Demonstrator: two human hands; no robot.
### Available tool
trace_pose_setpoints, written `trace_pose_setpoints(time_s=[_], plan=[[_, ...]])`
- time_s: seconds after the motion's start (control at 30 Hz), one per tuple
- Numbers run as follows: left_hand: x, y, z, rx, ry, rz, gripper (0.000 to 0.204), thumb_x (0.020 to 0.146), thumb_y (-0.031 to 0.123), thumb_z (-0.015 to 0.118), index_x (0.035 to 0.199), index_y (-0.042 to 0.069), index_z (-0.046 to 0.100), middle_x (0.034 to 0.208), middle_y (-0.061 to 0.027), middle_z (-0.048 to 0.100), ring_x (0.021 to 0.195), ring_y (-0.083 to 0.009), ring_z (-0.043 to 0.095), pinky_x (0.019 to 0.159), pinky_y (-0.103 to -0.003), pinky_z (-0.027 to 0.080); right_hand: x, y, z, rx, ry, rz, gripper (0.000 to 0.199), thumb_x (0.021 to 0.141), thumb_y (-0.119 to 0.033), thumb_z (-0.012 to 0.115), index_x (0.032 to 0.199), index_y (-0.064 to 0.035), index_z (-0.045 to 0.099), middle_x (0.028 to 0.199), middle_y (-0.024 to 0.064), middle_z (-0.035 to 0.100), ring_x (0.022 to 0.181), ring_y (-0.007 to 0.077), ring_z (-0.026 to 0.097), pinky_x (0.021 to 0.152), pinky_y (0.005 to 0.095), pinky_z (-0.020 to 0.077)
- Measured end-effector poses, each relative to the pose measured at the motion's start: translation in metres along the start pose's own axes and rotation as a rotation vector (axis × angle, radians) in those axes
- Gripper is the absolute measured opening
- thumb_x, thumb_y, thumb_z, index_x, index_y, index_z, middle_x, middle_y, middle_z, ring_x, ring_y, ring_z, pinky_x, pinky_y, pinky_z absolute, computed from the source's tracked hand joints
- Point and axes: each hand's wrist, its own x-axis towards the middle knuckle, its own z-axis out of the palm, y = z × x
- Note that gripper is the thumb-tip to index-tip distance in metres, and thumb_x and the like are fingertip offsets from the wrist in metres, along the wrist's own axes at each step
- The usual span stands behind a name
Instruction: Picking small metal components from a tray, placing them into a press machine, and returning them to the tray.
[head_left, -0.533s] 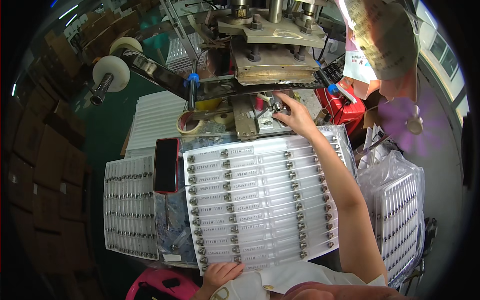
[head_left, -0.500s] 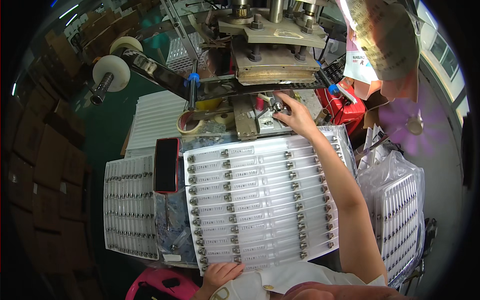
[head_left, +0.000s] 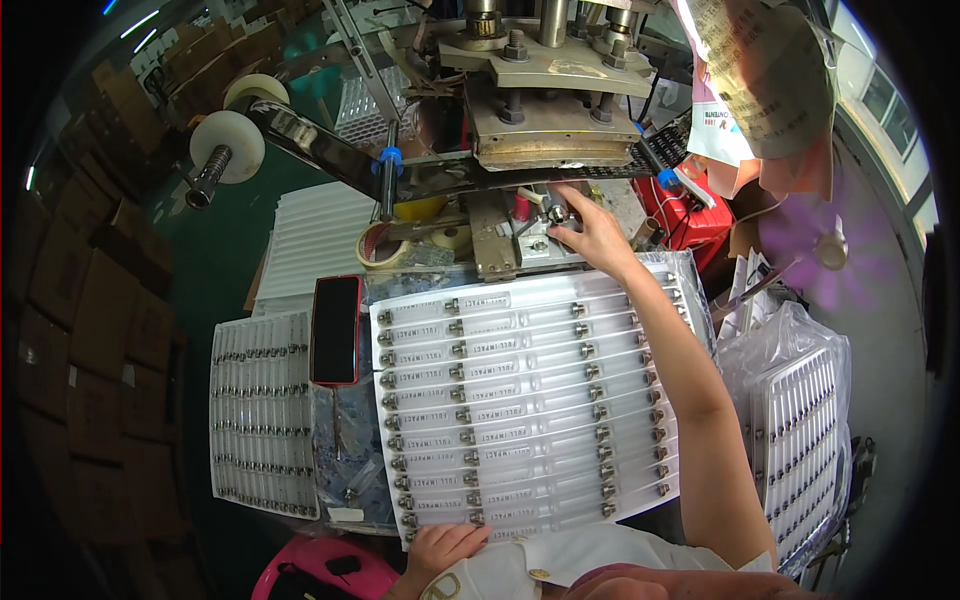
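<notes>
While my right hand (head_left: 592,232) pinches a small metal part (head_left: 556,212) at the press fixture (head_left: 530,240), twelve o'clock of the white tray (head_left: 520,400), my left hand (head_left: 445,548) grips the tray's six o'clock edge.

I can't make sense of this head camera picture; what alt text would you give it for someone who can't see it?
Seen from above, a person's right hand reaches to a small metal part under a press machine, while the left hand steadies the near edge of a white tray lined with rows of small metal fittings. A red-cased phone and another filled tray lie to the left.
</notes>
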Motion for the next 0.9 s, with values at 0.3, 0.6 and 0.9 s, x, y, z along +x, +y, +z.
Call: trace_pose_setpoints(time_s=[0.3, 0.6, 0.9], plan=[[-0.001, 0.002, -0.001, 0.019, 0.004, 0.004, 0.030, 0.077, 0.023, 0.069, 0.107, 0.018, 0.069, 0.090, 0.0050, 0.059, 0.078, -0.0109, 0.058, 0.063, -0.027, 0.043, -0.060, -0.007, -0.024, -0.055, -0.031, -0.174, 0.033, 0.076, -0.014, 0.073, 0.108, -0.0079, 0.065, 0.096, 0.0103, 0.065, 0.092, 0.0245, 0.062, 0.081, 0.0353, 0.0500], [0.003, 0.007, -0.024, 0.075, 0.025, 0.044, 0.033, 0.082, 0.027, 0.066, 0.110, 0.011, 0.066, 0.093, -0.0005, 0.060, 0.084, -0.0154, 0.059, 0.070, -0.031, 0.046, -0.087, -0.002, 0.004, -0.349, -0.193, -0.450, 0.024, 0.074, -0.015, 0.073, 0.095, -0.0062, 0.066, 0.093, 0.0095, 0.063, 0.090, 0.0259, 0.060, 0.080, 0.0356, 0.0487], [0.051, -0.025, -0.070, 0.213, 0.099, 0.082, 0.033, 0.080, 0.019, 0.064, 0.110, 0.005, 0.065, 0.083, -0.0054, 0.060, 0.081, -0.0218, 0.059, 0.066, -0.033, 0.048, -0.090, -0.010, -0.066, 0.069, -0.091, -0.169, 0.033, 0.083, 0.001, 0.060, 0.115, -0.0047, 0.062, 0.102, 0.0087, 0.063, 0.092, 0.0170, 0.060, 0.074, 0.0265, 0.0481]])
